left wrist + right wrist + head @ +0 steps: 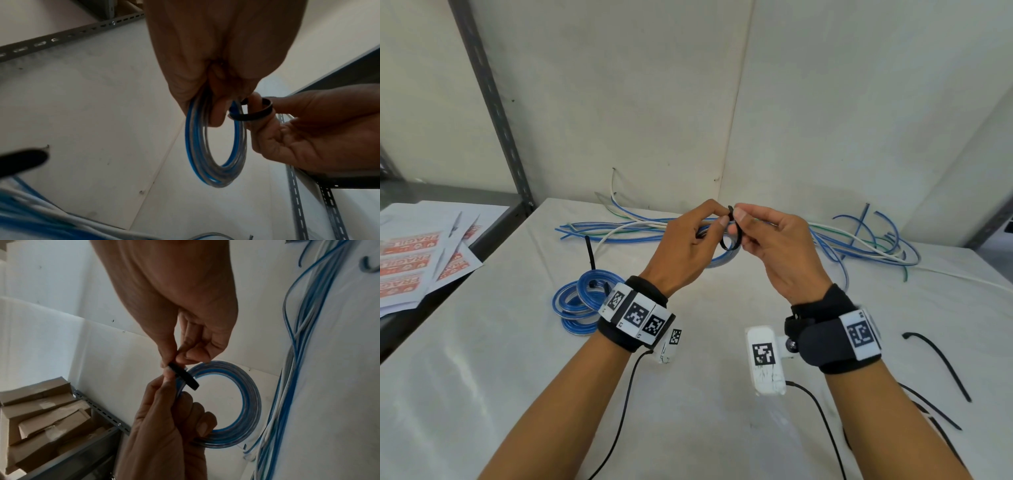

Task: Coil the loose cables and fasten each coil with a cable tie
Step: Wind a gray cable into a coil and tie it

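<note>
Above the white table (pixel 688 394), my left hand (pixel 717 222) grips a small coil of blue and clear cable (pixel 717 261). In the left wrist view the coil (pixel 216 146) hangs from my left hand (pixel 218 104). A black cable tie (pixel 733 236) loops round the coil's top strands. My right hand (pixel 739 224) pinches the tie between thumb and forefinger. The right wrist view shows my right hand (pixel 174 365) on the tie (pixel 185 378), with the left hand (pixel 164 426) just below and the coil (pixel 248 402) behind it.
A tied blue coil (pixel 580 303) lies at the left, its black tie tail (pixel 589 250) sticking up. Loose blue, white and green cables (pixel 876 246) spread along the back wall. Spare black ties (pixel 938 366) lie at the right. Printed papers (pixel 414 263) cover the left shelf.
</note>
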Tool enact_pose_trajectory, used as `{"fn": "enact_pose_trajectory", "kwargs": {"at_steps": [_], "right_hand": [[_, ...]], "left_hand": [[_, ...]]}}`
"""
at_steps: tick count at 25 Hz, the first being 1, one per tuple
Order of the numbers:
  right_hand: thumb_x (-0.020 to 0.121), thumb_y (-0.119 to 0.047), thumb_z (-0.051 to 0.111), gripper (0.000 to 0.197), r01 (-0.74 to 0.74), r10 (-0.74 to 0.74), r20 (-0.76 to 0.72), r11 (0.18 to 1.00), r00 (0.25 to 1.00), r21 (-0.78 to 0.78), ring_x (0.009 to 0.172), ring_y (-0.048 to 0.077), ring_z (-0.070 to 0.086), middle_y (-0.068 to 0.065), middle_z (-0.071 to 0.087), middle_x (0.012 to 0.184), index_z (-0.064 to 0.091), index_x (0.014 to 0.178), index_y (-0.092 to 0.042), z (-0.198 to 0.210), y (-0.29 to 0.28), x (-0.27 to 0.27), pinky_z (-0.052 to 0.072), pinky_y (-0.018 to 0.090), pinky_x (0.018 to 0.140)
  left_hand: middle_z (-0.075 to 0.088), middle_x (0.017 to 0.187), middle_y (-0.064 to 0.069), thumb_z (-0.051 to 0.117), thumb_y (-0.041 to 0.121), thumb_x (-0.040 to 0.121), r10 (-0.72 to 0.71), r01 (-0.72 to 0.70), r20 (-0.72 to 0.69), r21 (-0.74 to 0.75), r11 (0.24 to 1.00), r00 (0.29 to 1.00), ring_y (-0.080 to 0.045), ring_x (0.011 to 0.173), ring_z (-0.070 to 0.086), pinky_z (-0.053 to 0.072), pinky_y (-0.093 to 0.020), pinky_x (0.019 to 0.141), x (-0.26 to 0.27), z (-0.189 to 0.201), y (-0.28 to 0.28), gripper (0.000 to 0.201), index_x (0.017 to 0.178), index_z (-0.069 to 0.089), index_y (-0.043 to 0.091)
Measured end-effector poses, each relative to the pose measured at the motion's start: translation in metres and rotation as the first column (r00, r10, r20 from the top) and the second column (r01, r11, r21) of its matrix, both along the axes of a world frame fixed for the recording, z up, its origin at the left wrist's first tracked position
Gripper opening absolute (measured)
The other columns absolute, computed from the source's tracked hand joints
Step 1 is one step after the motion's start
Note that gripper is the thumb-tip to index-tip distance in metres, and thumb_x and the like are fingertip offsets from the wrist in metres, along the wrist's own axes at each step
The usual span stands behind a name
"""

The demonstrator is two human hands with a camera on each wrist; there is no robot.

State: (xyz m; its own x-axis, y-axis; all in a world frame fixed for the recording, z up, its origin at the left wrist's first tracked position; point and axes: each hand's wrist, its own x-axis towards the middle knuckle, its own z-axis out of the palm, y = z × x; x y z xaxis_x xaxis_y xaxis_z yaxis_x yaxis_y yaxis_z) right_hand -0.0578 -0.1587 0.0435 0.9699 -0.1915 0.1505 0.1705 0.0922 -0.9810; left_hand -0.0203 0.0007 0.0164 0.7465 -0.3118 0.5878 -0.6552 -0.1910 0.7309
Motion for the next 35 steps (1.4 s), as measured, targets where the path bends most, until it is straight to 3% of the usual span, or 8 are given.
{"fn": "enact_pose_trajectory", "kwargs": {"at_steps": [4, 7, 11, 14, 19, 23, 27, 35], "right_hand": [[0.096, -0.009, 0.066, 0.023, 0.008, -0.008, 0.001, 0.996, 1.000, -0.091, 0.064, -0.002, 0.065, -0.005, 0.072, 0.076, 0.071, 0.115, 0.002, -0.001, 0.002, 0.000, 0.047, 0.008, 0.062], [0.095, -0.010, 0.068, 0.019, 0.096, -0.097, -0.009, 0.992, 0.995, -0.079, 0.062, -0.011, 0.062, -0.005, 0.069, 0.083, 0.072, 0.111, -0.002, 0.010, -0.001, 0.006, 0.044, 0.002, 0.058], [0.094, -0.017, 0.071, 0.006, 0.250, -0.250, 0.013, 0.962, 0.968, -0.107, 0.073, 0.003, 0.062, -0.005, 0.069, 0.084, 0.075, 0.099, -0.015, 0.020, -0.014, 0.024, 0.049, 0.019, 0.068], [0.097, -0.012, 0.067, 0.009, 0.206, -0.207, -0.018, 0.977, 0.978, -0.064, 0.082, 0.017, 0.073, 0.004, 0.071, 0.088, 0.071, 0.103, -0.008, 0.011, -0.016, 0.026, 0.059, 0.030, 0.070], [0.097, -0.010, 0.067, 0.011, 0.167, -0.170, -0.048, 0.984, 0.984, -0.063, 0.067, 0.012, 0.074, 0.004, 0.071, 0.082, 0.071, 0.104, -0.003, 0.012, -0.016, 0.025, 0.058, 0.023, 0.061], [0.096, -0.009, 0.068, 0.017, 0.157, -0.160, -0.021, 0.983, 0.987, -0.099, 0.067, 0.015, 0.074, 0.007, 0.071, 0.080, 0.070, 0.107, 0.003, 0.011, -0.016, 0.022, 0.059, 0.027, 0.061], [0.096, -0.010, 0.068, 0.018, 0.196, -0.190, 0.056, 0.972, 0.980, -0.132, 0.072, 0.019, 0.076, 0.012, 0.072, 0.085, 0.070, 0.107, 0.004, 0.010, -0.016, 0.019, 0.062, 0.033, 0.062], [0.096, -0.003, 0.065, 0.007, 0.258, -0.271, 0.115, 0.960, 0.956, 0.111, 0.069, 0.018, 0.073, 0.009, 0.070, 0.078, 0.071, 0.100, -0.001, 0.007, -0.015, 0.022, 0.059, 0.027, 0.068]], "left_hand": [[0.058, 0.066, 0.002, 0.050, 0.025, 0.107, -0.061, 0.057, -0.080, -0.050, 0.997, 0.995, -0.013, 0.054, 0.035, 0.035, -0.033, 0.052, 0.004, -0.005, 0.000, 0.018, 0.098, 0.062, 0.015], [0.047, 0.059, 0.009, 0.051, 0.024, 0.106, -0.156, 0.140, -0.189, -0.096, 0.986, 0.970, -0.018, 0.053, 0.031, 0.035, -0.033, 0.052, -0.001, -0.006, -0.005, 0.018, 0.094, 0.059, 0.015], [0.044, 0.058, 0.012, 0.048, 0.024, 0.107, -0.288, 0.265, -0.297, -0.117, 0.957, 0.911, -0.016, 0.054, 0.028, 0.038, -0.032, 0.053, -0.010, -0.007, -0.016, 0.022, 0.087, 0.054, 0.020], [0.029, 0.059, 0.003, 0.049, 0.031, 0.104, -0.308, 0.278, -0.358, -0.134, 0.951, 0.881, -0.014, 0.052, 0.026, 0.034, -0.027, 0.052, -0.010, -0.010, -0.020, 0.026, 0.079, 0.053, 0.026], [0.029, 0.059, 0.009, 0.046, 0.036, 0.107, -0.278, 0.220, -0.397, -0.188, 0.957, 0.874, -0.016, 0.053, 0.024, 0.027, -0.028, 0.049, -0.015, -0.006, -0.022, 0.031, 0.084, 0.065, 0.027], [0.044, 0.067, -0.023, 0.053, 0.041, 0.103, -0.188, 0.141, -0.338, -0.158, 0.977, 0.922, -0.025, 0.055, 0.028, 0.030, -0.029, 0.049, -0.019, -0.006, -0.027, 0.041, 0.084, 0.063, 0.007], [0.043, 0.051, 0.011, 0.057, 0.031, 0.103, -0.159, 0.126, -0.323, -0.120, 0.985, 0.933, -0.009, 0.048, 0.028, 0.029, -0.029, 0.052, -0.020, -0.006, -0.028, 0.039, 0.075, 0.062, 0.005], [0.047, 0.056, 0.008, 0.062, 0.024, 0.101, -0.184, 0.135, -0.395, -0.147, 0.980, 0.900, -0.012, 0.047, 0.027, 0.026, -0.026, 0.049, -0.012, -0.013, -0.027, 0.034, 0.073, 0.059, 0.005]]}}
